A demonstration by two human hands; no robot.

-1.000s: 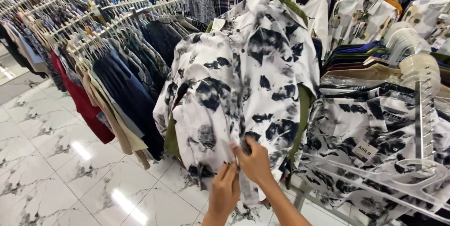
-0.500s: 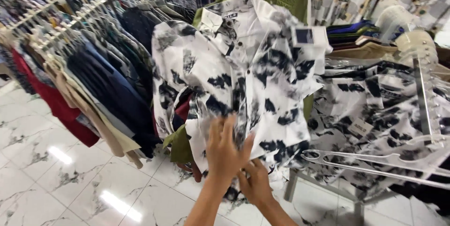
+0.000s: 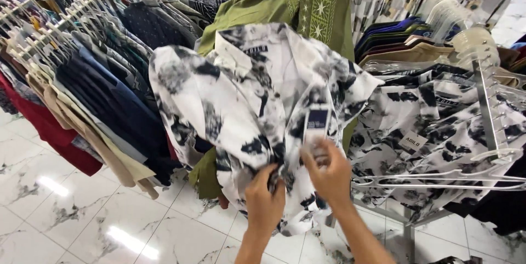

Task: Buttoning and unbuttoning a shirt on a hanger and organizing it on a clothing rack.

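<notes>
Head view shows both hands up at the front of a white shirt [image 3: 246, 110] blotched with black and grey, hanging among clothes racks. At its lower middle the left hand [image 3: 264, 201] has its fingers curled tight into the cloth, bunching it. Just beside it, the right hand [image 3: 329, 173] pinches a small dark tag [image 3: 317, 121] between thumb and fingers, holding it up against the shirt front — the two hands sit close together, not touching. Behind the shirt hangs an olive-green garment [image 3: 274, 1] with pale star stitching. To the left, a rack of dark, tan and red clothes [image 3: 93, 94] slopes down on white hangers. To the right, more black-and-white shirts [image 3: 438, 127] lie across a metal rack [image 3: 485, 105]. Below is a white marble-patterned tile floor [image 3: 82, 209].
</notes>
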